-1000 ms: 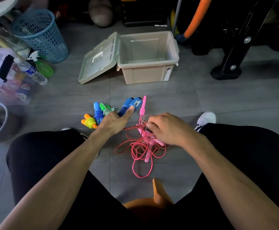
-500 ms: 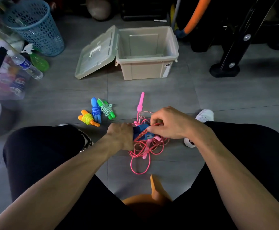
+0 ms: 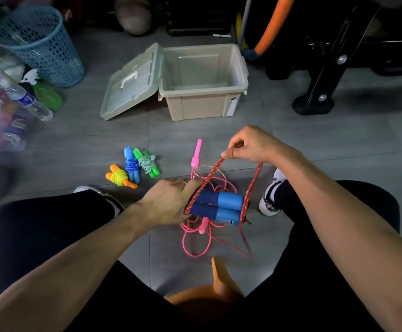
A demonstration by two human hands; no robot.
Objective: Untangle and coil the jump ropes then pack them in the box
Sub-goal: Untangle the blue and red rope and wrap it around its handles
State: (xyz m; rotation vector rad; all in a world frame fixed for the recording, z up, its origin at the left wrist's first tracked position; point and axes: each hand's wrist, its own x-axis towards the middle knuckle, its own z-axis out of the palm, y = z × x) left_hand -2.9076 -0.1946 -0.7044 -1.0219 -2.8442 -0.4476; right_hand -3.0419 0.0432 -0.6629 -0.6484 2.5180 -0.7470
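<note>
Single head-worn view — looking forward and steeply down.
The wide-angle camera is sitting above the person's lap, taking in both forearms close up at the bottom, the grey floor point(image 3: 315, 144) between the knees, and the open box point(image 3: 242, 75) farther off near the top — edges bending.

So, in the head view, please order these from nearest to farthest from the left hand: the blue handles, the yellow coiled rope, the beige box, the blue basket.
1. blue handles: held in the left hand.
2. yellow coiled rope: on the floor, just to its left.
3. beige box: open, farther ahead.
4. blue basket: far left corner.
</note>
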